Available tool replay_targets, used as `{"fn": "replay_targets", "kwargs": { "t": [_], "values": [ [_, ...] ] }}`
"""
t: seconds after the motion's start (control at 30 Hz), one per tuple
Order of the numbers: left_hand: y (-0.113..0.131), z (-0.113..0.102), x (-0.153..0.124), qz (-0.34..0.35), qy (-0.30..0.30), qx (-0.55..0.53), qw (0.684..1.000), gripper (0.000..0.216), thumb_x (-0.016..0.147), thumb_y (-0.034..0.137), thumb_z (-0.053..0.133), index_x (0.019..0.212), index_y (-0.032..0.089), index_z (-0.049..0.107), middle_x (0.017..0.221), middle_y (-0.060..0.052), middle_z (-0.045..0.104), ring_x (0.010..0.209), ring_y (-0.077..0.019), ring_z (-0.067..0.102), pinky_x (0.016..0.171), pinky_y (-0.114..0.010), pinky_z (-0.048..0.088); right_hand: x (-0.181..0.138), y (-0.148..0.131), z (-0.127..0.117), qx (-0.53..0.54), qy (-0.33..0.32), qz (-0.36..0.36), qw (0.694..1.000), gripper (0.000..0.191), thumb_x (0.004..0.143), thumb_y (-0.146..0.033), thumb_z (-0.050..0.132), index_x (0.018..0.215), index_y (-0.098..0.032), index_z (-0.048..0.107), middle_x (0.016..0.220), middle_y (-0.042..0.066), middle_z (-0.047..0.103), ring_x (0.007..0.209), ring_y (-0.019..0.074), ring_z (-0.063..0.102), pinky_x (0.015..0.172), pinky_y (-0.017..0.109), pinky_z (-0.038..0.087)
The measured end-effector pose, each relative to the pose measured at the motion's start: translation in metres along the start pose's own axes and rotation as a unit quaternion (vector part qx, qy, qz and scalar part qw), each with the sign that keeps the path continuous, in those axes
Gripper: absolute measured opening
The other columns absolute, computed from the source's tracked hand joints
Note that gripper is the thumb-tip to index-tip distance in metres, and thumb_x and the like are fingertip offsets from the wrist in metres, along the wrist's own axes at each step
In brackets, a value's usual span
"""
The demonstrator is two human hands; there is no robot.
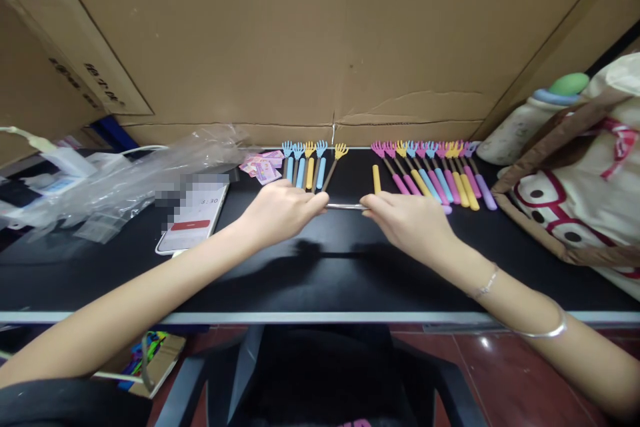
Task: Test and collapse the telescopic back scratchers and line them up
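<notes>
My left hand (285,212) and my right hand (413,221) are held above the black table, closed on opposite ends of a thin silvery metal rod (345,206). Just behind my left thumb, a yellow claw-shaped back scratcher head (341,150) shows on a brown shaft; its lower end is hidden by the hand. Beyond my right fingers is a yellow handle (376,179); whether I touch it, I cannot tell. Several back scratchers with blue and yellow handles (311,172) lie behind my left hand. A longer row with pink, yellow, blue and purple handles (451,187) lies behind my right hand.
At the left are a phone (197,217), clear plastic bags (135,177), pink-purple cards (265,165) and a white plug with cable (63,163). A cream bag (575,200) and a bottle (525,123) stand right. Cardboard (320,40) walls the back; a chair (320,373) is below.
</notes>
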State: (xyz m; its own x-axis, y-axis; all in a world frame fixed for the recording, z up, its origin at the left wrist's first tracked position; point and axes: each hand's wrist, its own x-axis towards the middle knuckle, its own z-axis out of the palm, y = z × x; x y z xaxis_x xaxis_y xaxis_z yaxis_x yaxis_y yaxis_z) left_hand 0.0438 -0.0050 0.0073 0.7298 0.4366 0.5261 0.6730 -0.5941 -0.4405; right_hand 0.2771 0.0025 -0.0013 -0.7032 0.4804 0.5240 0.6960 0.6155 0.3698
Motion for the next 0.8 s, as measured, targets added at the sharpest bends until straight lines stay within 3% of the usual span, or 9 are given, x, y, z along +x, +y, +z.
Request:
{"fn": "replay_targets", "kwargs": {
  "t": [0.13,0.37,0.5,0.63,0.7,0.8],
  "values": [
    [0.007,0.003,0.002,0.020,-0.019,-0.019,0.999,0.017,0.089,0.015,0.053,0.073,0.019,0.051,0.054,0.004,0.061,0.048,-0.0141,0.059,0.053,-0.028,0.030,0.002,-0.012,0.004,0.025,-0.048,-0.001,0.999,0.028,0.099,-0.030,0.039,0.085,-0.019,0.061,0.064,-0.001,0.061,0.046,0.0099,0.049,0.046,0.026,0.013],
    [-0.002,0.001,-0.001,0.023,-0.022,0.004,0.999,0.023,0.096,0.023,0.046,0.076,0.021,0.056,0.057,0.004,0.064,0.051,-0.0134,0.059,0.054,-0.028,0.031,0.002,0.000,0.002,0.001,-0.030,-0.023,0.999,0.034,0.100,-0.033,0.036,0.083,-0.020,0.063,0.062,-0.001,0.063,0.047,0.0101,0.049,0.048,0.027,0.015],
    [-0.048,-0.013,-0.031,-0.028,-0.034,0.098,0.994,0.027,0.097,0.027,0.044,0.075,0.021,0.058,0.066,0.001,0.068,0.062,-0.0148,0.061,0.059,-0.028,0.034,-0.025,0.053,0.001,-0.054,-0.072,0.059,0.994,0.037,0.098,-0.038,0.037,0.087,-0.019,0.067,0.070,0.004,0.069,0.056,0.0140,0.054,0.051,0.027,0.020],
    [-0.098,-0.030,-0.089,-0.103,-0.125,0.195,0.967,0.034,0.099,0.028,0.036,0.074,0.019,0.057,0.066,0.000,0.063,0.064,-0.0137,0.054,0.062,-0.028,0.035,-0.076,0.126,-0.003,-0.097,-0.162,0.159,0.969,0.036,0.096,-0.036,0.039,0.101,-0.016,0.069,0.091,0.013,0.072,0.072,0.0186,0.059,0.056,0.029,0.029],
    [-0.110,-0.036,-0.116,-0.159,-0.145,0.186,0.959,0.037,0.098,0.029,0.034,0.071,0.019,0.056,0.063,0.001,0.059,0.064,-0.0125,0.050,0.063,-0.028,0.034,-0.098,0.150,-0.007,-0.110,-0.191,0.188,0.957,0.036,0.096,-0.036,0.040,0.104,-0.014,0.069,0.097,0.015,0.072,0.077,0.0197,0.060,0.060,0.029,0.033],
    [-0.112,-0.040,-0.140,-0.201,-0.152,0.154,0.955,0.038,0.097,0.032,0.034,0.069,0.020,0.055,0.061,0.002,0.056,0.064,-0.0122,0.048,0.063,-0.029,0.033,-0.116,0.165,-0.013,-0.123,-0.202,0.196,0.952,0.032,0.093,-0.035,0.045,0.105,-0.016,0.068,0.099,0.015,0.071,0.080,0.0209,0.060,0.062,0.030,0.035]
  ]
}}
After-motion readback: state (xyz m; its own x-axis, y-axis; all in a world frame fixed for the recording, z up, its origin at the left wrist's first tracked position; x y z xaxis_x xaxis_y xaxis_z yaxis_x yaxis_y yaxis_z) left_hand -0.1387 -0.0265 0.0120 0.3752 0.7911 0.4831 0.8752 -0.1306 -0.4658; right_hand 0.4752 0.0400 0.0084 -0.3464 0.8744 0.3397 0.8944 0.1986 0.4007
